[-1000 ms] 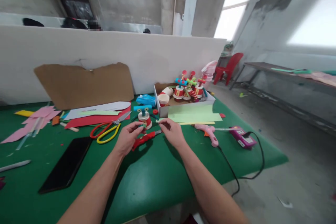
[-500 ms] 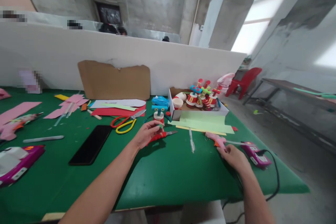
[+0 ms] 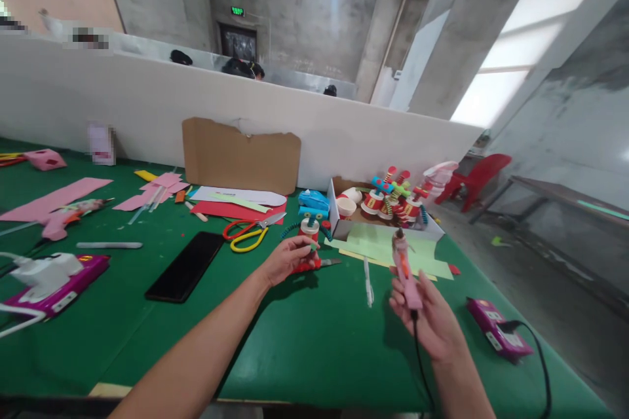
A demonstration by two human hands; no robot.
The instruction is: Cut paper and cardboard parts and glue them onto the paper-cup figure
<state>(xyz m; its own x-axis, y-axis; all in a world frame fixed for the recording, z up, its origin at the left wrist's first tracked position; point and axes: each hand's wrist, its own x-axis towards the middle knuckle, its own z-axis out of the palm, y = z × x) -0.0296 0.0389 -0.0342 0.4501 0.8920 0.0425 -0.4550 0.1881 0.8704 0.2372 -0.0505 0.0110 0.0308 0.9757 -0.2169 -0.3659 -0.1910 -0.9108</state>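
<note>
While the left hand [image 3: 289,260] stood just in front of the cup figure [image 3: 310,226], its thumb and fingers were pressed together, pinching a small green piece [image 3: 313,247]; whether they also touched the cup figure could not be told. The cup figure itself stood upright on the green table [image 3: 295,347], its blue tube head on top and coiled arms out to both sides.

To the right of the cup figure and nearer the person, the right hand [image 3: 430,317] held a pink glue gun [image 3: 405,275] raised above the table, nozzle upward. Its fingers were curled round the handle from one side and the thumb from the other; whether a finger pressed the trigger could not be told.

A red-handled cutter [image 3: 307,266] lay just in front of the cup figure, partly hidden by the left hand, its blade to the right. Farther right of the figure lay a white pen [image 3: 368,283], and beyond that a purple power strip [image 3: 498,330]. Scissors [image 3: 249,236] and a black phone [image 3: 185,267] lay to the figure's left. A white box [image 3: 337,216] holding more figures [image 3: 388,200] stood behind it to the right.
</note>
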